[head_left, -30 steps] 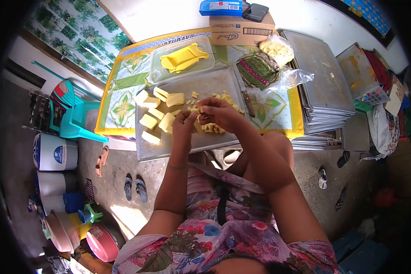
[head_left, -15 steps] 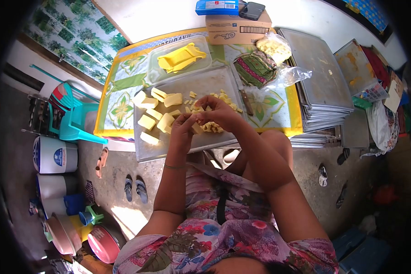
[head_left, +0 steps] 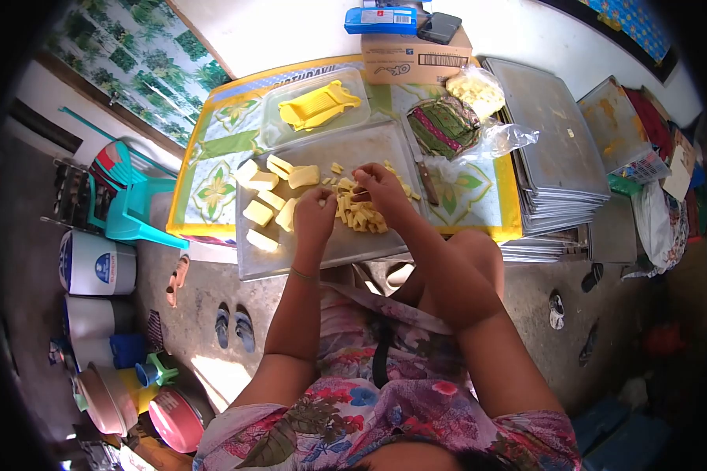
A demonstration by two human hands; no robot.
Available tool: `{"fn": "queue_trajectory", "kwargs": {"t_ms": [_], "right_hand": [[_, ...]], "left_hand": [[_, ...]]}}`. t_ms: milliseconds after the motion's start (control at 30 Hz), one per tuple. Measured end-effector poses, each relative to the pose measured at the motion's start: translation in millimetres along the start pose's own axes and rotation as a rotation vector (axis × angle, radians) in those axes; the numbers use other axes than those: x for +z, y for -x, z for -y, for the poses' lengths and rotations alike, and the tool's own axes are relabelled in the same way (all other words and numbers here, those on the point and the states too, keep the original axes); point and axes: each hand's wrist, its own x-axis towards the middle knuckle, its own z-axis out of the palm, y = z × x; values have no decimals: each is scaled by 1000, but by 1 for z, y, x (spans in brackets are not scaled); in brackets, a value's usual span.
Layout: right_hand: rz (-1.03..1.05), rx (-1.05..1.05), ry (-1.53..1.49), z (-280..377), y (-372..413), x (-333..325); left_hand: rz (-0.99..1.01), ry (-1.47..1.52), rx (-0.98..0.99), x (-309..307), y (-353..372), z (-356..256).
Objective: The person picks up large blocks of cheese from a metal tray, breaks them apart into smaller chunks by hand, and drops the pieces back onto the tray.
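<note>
A metal tray (head_left: 279,257) lies on the table. Several pale yellow blocks (head_left: 257,213) sit on its left side, and a heap of small cut yellow pieces (head_left: 359,215) lies on the right. My left hand (head_left: 316,208) is closed beside the blocks, its fingertips at the edge of the heap. My right hand (head_left: 379,191) hovers over the small pieces with fingers pinched together. What either hand holds is too small or hidden to name. A knife (head_left: 427,184) with a brown handle rests by the tray's right side.
Behind the tray stands a clear plastic container (head_left: 271,135) with a yellow plastic piece (head_left: 319,107) in it. A patterned cloth (head_left: 443,127), a bag of yellow pieces (head_left: 476,93), a cardboard box (head_left: 416,56) and stacked metal trays (head_left: 543,118) are at the back and right.
My hands have moved apart; they were together over the heap. More of the small pieces now shows between them. The whole view has shifted slightly.
</note>
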Motion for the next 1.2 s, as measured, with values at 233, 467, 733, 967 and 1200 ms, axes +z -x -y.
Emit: {"fn": "queue_trajectory", "kwargs": {"t_ms": [233,467,733,967,1200], "right_hand": [[-84,-684,771,-11,-2,-3],[-139,-591,939,1,5,-4],[189,-194,248,-7,2,-4],[295,-45,136,4,12,-3],[367,126,-94,7,8,-11]], "left_hand": [[60,141,-219,-2,-13,-4],[354,1244,-412,-4,3,18],[296,1121,-359,-14,13,-2],[232,1032,-263,-6,14,3],[316,1055,-290,-13,14,1]]}}
